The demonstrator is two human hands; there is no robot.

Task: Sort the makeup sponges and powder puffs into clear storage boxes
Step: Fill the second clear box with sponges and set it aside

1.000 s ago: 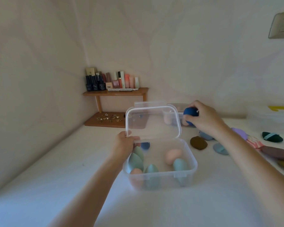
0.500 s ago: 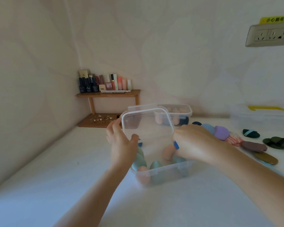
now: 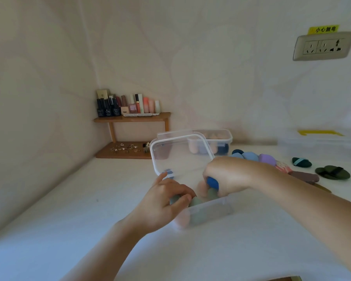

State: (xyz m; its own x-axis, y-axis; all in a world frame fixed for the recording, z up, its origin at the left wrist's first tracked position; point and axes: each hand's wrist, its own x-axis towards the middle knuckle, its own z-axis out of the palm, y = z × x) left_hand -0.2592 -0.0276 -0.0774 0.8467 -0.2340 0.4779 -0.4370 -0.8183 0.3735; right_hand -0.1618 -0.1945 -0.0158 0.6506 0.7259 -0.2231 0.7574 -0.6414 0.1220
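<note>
Both hands are down at the open clear box on the white tabletop, and its lid stands upright at the back. The right hand comes in from the right side with its fingers curled round a dark blue sponge, so that hand is grasping. The sponge sits low inside the box, just above a pale pink sponge and a grey-green sponge.

The left hand is at the box's near left corner, fingers bent over the rim and right on top of a teal sponge. Whether it is pinching that sponge or only resting on the edge, I can't tell from here. Below that hand, another pink sponge presses against the front wall.

Behind the lid stands a second clear box, with pink and blue sponges showing through its side. Off to the right, powder puffs lie in a line on the table: a light blue puff, a purple puff, a brown puff. Further out are a dark green puff and an olive puff, well apart from the box.

In the corner, a wooden shelf carries a row of bottles. High on the right wall is a socket under a yellow label.
</note>
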